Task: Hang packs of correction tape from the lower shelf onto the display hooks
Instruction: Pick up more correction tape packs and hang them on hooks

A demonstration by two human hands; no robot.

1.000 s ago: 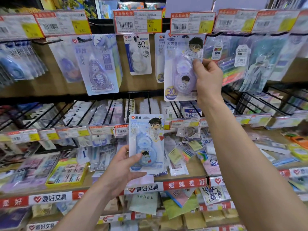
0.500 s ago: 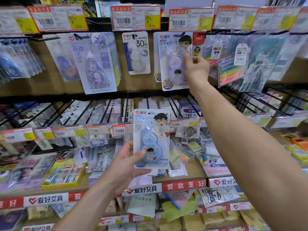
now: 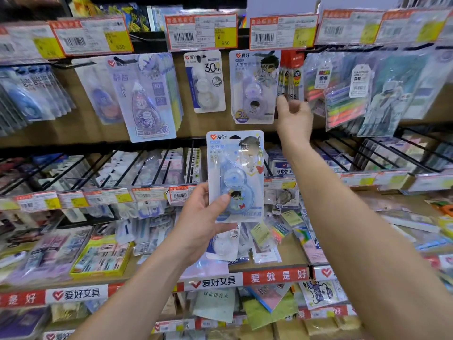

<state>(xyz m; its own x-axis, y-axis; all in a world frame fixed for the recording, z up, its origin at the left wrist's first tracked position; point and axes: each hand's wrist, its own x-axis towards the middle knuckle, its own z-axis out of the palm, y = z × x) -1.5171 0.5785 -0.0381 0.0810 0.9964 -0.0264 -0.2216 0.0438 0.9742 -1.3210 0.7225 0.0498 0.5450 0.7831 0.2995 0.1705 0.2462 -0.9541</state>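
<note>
1 purple pack (image 3: 253, 87) of correction tape already hangs in the top row under the price tags (image 3: 282, 31). The right hand (image 3: 293, 119) is loose and empty just beside its right edge. The left hand (image 3: 203, 222) grips 1 blue pack (image 3: 235, 175), not yet hung. More packs (image 3: 224, 249) lie on the cluttered wooden lower shelf (image 3: 290, 252), so much likely remains. Stationery crowds every store rack.
</note>
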